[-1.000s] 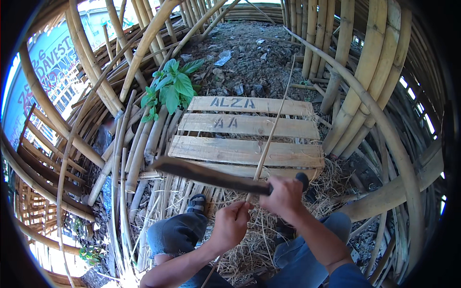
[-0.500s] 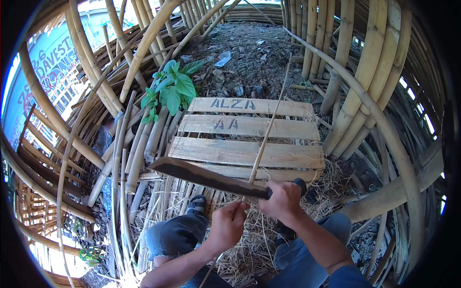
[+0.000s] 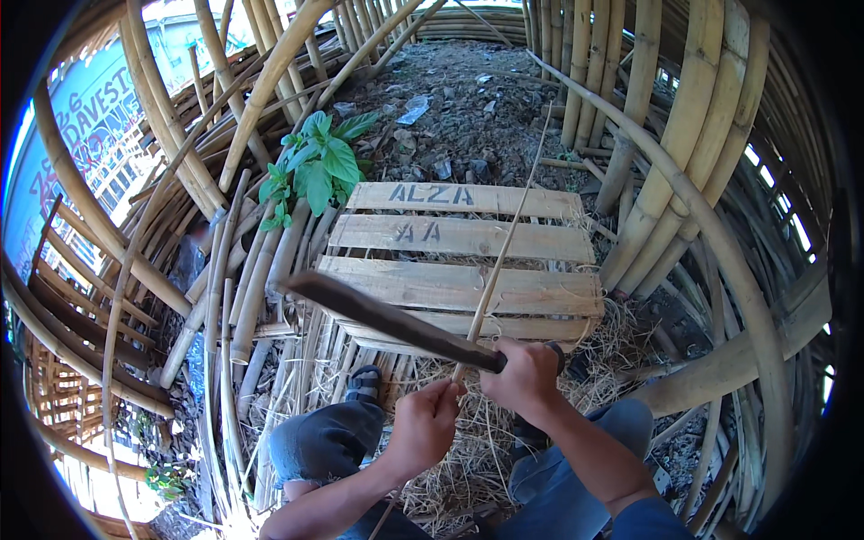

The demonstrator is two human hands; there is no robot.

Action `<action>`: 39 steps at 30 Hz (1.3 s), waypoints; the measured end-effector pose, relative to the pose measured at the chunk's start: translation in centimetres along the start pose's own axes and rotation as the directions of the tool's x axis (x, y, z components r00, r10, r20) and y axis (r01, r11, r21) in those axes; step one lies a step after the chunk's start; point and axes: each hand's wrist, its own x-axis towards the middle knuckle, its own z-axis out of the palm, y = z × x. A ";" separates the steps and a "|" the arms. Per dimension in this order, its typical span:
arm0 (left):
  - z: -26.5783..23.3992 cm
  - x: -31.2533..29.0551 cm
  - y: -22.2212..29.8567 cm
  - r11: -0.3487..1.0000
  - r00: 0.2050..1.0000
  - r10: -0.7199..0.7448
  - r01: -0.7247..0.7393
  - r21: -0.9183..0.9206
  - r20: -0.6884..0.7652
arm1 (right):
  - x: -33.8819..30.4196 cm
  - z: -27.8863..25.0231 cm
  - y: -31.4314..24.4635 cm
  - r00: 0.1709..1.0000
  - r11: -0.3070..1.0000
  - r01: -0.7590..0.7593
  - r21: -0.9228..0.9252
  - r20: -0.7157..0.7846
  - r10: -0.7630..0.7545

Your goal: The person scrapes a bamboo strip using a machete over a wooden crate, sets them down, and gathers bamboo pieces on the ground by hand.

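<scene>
My right hand point(image 3: 522, 378) is closed round the dark handle of a machete point(image 3: 387, 321), whose long blade reaches up and to the left. Close to the handle, the blade meets or crosses a thin bamboo strip point(image 3: 500, 261); whether it cuts in I cannot tell. My left hand point(image 3: 425, 427) pinches this strip just below the blade. From there the strip slants up to the right over a slatted wooden crate point(image 3: 459, 281), and its lower end runs down between my legs.
Dry shavings point(image 3: 468, 450) litter the ground between my feet. Bamboo poles point(image 3: 693, 135) stand at the right, and more poles point(image 3: 261, 279) lie at the left. A leafy green plant point(image 3: 319, 162) grows behind the crate's left corner. A thick bamboo pole point(image 3: 738, 355) lies beside my right knee.
The machete blade has tilted slightly, its handle end staying near the strip. The strip's upper end has shifted a little to the right. Both hands keep their grips.
</scene>
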 end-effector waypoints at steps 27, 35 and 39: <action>-0.9 0.7 1.1 0.876 0.923 -0.350 0.384 -0.293 0.164 | 0.8 0.0 -0.4 0.998 0.997 -0.070 -0.029 -0.011 0.069; -0.6 0.9 0.3 0.967 0.979 -0.201 0.203 -0.153 0.028 | 0.6 -0.1 -1.5 0.996 0.999 -0.034 0.013 0.087 0.033; -0.7 0.7 0.3 0.947 0.973 -0.225 0.232 -0.224 0.058 | -0.3 0.0 -1.0 0.997 0.999 0.035 0.022 0.074 -0.037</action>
